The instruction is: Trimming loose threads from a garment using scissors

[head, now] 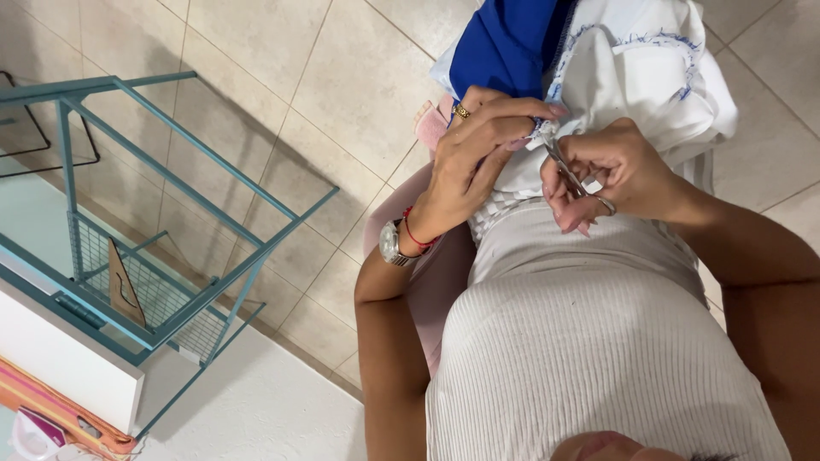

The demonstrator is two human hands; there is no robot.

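Note:
A white garment [658, 77] with blue stitching along its edges lies in my lap, with a blue cloth [504, 43] at its upper left. My left hand [478, 149], with a ring, a wristwatch and a red bracelet, pinches the stitched edge of the white garment. My right hand [619, 171] grips small metal scissors [568, 171], whose tips point up at the spot held by the left fingers. The two hands almost touch.
A teal metal frame [171, 171] with a wire mesh basket [145, 294] stands at the left over a tiled floor [325, 94]. A white surface [256, 410] lies below it. A striped item [60, 410] sits at the bottom left corner.

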